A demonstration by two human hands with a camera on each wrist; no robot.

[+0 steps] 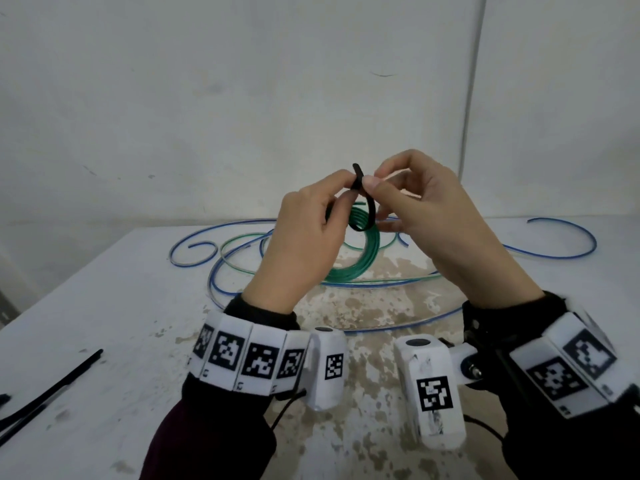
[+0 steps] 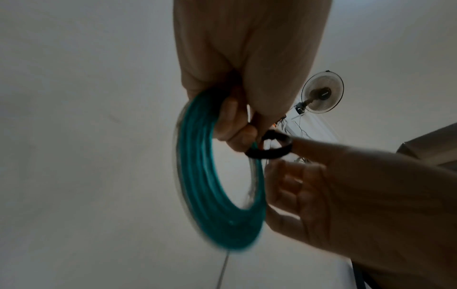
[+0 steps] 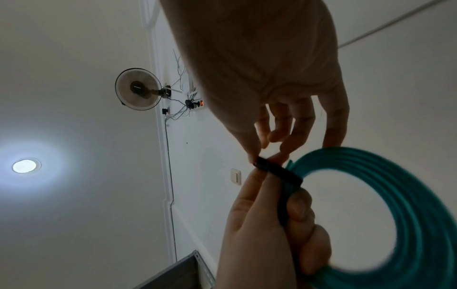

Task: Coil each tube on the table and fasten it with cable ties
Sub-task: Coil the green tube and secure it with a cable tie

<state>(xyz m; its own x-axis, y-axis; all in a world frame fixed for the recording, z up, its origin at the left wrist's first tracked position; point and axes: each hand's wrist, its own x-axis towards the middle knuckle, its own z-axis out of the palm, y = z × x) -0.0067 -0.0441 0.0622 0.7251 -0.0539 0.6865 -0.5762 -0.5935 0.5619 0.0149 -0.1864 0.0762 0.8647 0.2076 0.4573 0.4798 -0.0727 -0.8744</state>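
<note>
Both hands are raised above the table [image 1: 121, 306]. My left hand [image 1: 343, 192] grips a coiled green tube [image 1: 360, 261] by its top, the coil hanging below the fingers. A black cable tie [image 1: 362, 188] is looped around the coil's strands, and its loop [image 2: 269, 151] stands out to the side. My right hand [image 1: 372, 183] pinches the tie's upper part between thumb and forefinger, right against the left fingertips. In the right wrist view the tie [image 3: 279, 173] crosses the green coil [image 3: 415, 205], and the left hand [image 3: 267, 224] holds the coil from below.
Loose blue tubes [image 1: 561, 251] curve across the far part of the table, with a thin green-striped one [image 1: 235, 244] among them. Spare black cable ties [image 1: 52, 389] lie at the near left. A white wall [image 1: 242, 98] stands behind the table.
</note>
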